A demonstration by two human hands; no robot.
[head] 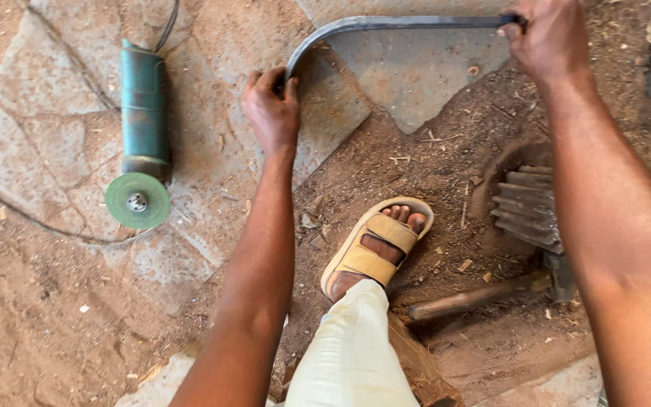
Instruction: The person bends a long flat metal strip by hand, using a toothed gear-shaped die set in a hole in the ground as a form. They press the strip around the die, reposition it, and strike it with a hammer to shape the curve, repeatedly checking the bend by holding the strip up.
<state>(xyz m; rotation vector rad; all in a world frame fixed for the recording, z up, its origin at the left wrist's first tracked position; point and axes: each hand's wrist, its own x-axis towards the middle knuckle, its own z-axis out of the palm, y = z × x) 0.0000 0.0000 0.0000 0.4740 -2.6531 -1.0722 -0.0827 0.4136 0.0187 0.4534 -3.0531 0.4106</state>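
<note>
Head view, looking straight down. Left hand (271, 111) clamps the lower end of a bent metal bar (386, 24), fingers wrapped over it just below the curve, upper middle of the frame. Right hand (548, 38) closes around the bar's straight run at the top right. Both grips are pressed tight around the steel; neither is spread. The bar arcs from the left fist up and across to the right fist, lying over a flat stone slab (408, 75).

Judgement: to work this bend well, keep the left fist fixed close to the curve as the anchor and let the right hand, far out on the straight run, supply the leverage. Wrists in line with forearms, pull steady rather than jerked.

Ground is packed reddish dirt with cracked stone paving. A green angle grinder (142, 128) lies at left, disc toward the bottom, cord running off the top. A sandalled foot (377, 245) stands centre frame. At right, a hammer (484, 295) rests beside a stack of metal strips (527, 207).
</note>
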